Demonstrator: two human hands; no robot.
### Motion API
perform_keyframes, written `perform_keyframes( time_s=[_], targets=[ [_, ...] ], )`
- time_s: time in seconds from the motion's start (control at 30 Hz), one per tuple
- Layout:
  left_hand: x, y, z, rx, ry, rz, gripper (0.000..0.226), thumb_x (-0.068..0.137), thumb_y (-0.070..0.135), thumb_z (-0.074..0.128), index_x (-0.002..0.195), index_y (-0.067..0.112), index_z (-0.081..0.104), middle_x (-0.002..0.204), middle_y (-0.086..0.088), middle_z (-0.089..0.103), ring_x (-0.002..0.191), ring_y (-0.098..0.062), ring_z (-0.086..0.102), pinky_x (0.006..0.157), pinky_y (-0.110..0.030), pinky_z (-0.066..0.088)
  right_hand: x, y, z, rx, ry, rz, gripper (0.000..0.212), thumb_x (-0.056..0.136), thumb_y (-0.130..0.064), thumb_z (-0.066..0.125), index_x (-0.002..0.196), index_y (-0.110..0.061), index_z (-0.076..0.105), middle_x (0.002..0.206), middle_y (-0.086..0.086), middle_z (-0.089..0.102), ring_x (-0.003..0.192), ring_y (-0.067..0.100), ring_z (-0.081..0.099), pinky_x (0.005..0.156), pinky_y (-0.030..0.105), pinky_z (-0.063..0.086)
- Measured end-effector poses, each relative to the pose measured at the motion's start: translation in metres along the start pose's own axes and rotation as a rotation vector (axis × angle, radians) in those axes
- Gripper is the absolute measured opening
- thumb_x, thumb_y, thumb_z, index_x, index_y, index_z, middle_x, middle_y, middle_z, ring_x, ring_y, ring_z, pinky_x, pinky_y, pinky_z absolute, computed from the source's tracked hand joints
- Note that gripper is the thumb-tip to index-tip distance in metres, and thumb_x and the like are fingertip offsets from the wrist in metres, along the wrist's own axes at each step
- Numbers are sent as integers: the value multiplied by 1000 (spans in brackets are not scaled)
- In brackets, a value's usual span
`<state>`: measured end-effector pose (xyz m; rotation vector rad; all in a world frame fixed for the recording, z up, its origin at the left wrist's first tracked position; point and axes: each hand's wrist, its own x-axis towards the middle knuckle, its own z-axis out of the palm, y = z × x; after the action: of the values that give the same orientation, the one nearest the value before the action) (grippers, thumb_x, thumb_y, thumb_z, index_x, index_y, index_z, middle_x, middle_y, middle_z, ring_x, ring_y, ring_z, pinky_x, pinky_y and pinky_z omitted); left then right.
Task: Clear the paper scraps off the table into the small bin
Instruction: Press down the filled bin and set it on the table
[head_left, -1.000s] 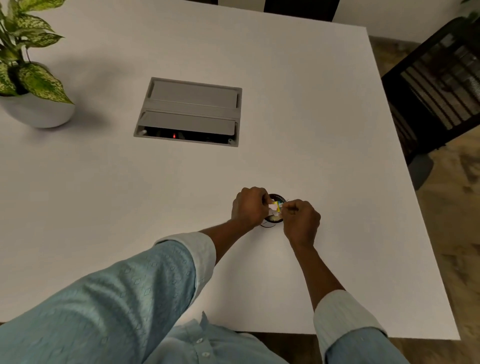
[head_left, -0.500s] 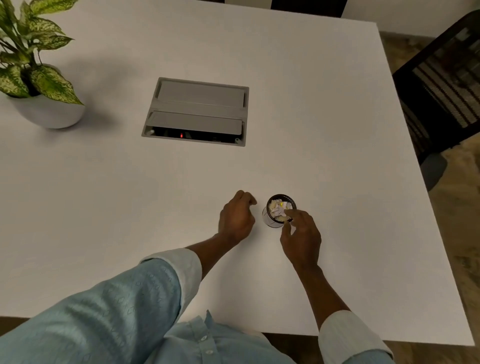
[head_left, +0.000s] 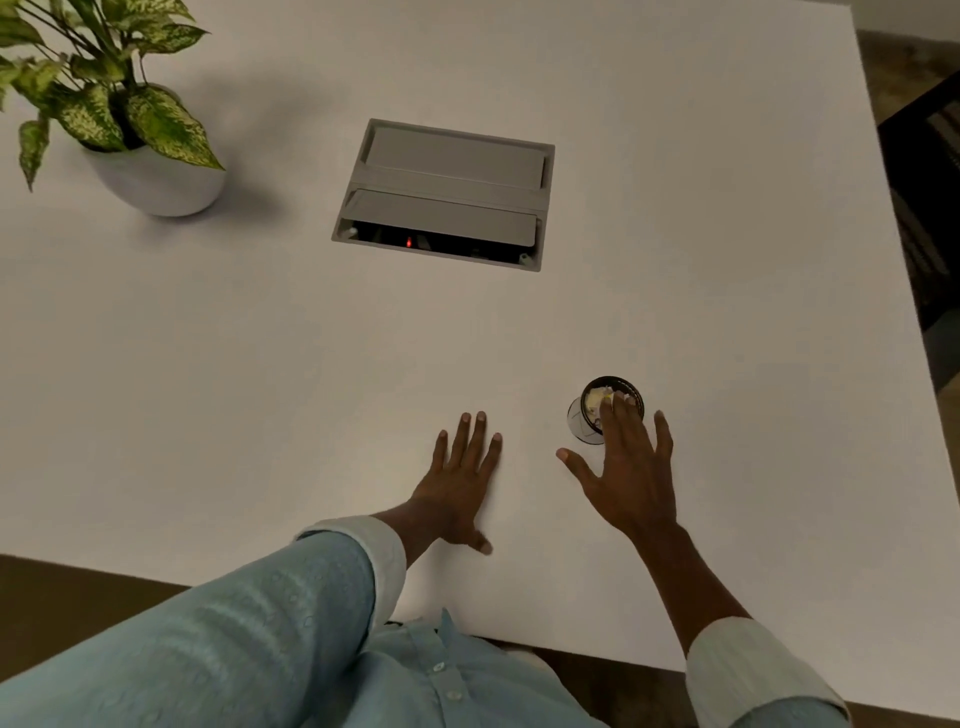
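The small bin (head_left: 583, 423), a little round pot with a dark rim, stands on the white table (head_left: 260, 364) near its front right. White and yellow paper scraps (head_left: 596, 401) fill its top. My right hand (head_left: 626, 470) hovers over the bin's near side with fingers spread, its fingertips over the rim, holding nothing. To the left of the bin, my left hand (head_left: 462, 475) lies flat on the table, palm down, fingers apart and empty. No loose scraps show on the tabletop.
A grey cable hatch (head_left: 447, 192) is set into the table's middle, its front flap ajar with a red light inside. A potted plant (head_left: 150, 176) in a white pot stands at the back left. A dark chair (head_left: 930, 218) sits beyond the right edge.
Both hands have let go of the scraps over the bin and opened. The left hand moved away left and flattened on the table; the right hand spread its fingers above the bin.
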<state>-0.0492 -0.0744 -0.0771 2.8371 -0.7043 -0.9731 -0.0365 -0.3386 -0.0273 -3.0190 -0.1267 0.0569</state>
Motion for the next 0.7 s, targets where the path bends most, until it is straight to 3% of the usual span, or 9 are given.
perform_keyframes(
  time_s=[0.13,0.23,0.33,0.57,0.7],
  targets=[
    [2,-2,1,23,-49,-1,176,49,78,88,155,8,-34,155,-26,-49,142,-48,-46,119,-72,-15,9,2,5,-88,-129,6,93,97,-78,17,159,-9,32,165,10,35,157,19,25,127,57,4],
    [3,1,1,40,-72,-25,177,49,75,90,154,7,-35,153,-28,-50,141,-51,-47,119,-75,-8,17,1,5,-97,-177,14,93,97,-78,12,159,-11,30,165,9,35,156,20,25,127,57,-1],
    [4,4,-1,46,-88,-36,177,49,77,89,153,6,-37,152,-29,-50,140,-52,-47,118,-76,-5,21,-2,3,-84,-180,39,91,98,-78,14,159,-12,31,164,8,37,155,20,29,127,57,-1],
    [5,4,0,60,-96,-50,178,48,76,90,154,5,-34,153,-30,-49,140,-52,-47,118,-76,-3,8,-15,-8,-24,39,85,78,102,-66,33,150,-5,45,161,15,41,154,25,31,128,52,11],
    [5,5,0,74,-100,-61,180,46,74,92,154,4,-33,154,-31,-48,141,-53,-46,118,-76,-3,3,-20,-5,-8,60,62,77,101,-63,41,147,-2,48,157,16,46,150,26,39,128,52,12]
  ],
)
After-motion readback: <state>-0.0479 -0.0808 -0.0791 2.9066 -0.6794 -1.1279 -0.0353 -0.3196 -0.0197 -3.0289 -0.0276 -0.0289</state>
